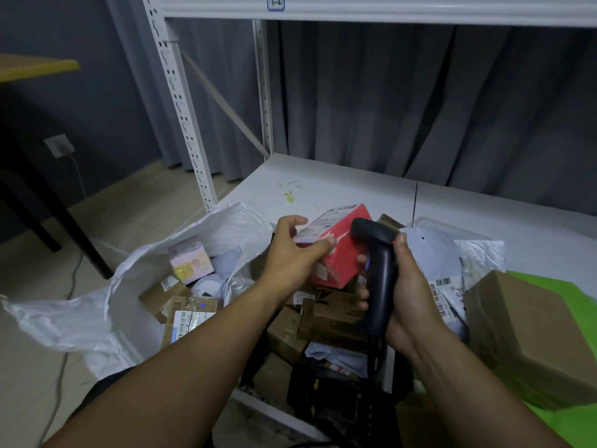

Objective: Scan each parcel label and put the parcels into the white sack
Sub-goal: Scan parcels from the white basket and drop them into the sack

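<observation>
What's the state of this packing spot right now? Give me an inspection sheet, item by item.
Surface: white shelf board with yellowish marks.
Job's things: red parcel held above the pile; scanner beside it; white sack open on the floor, holding a pink box and brown boxes.
Clutter: cardboard boxes and mailers piled on the shelf; green sheet.
Hands: left hand grips the red parcel; right hand grips the scanner.
Cables: grey cable runs from wall socket across the floor.
Surroundings: grey curtain, wooden table at left.
</observation>
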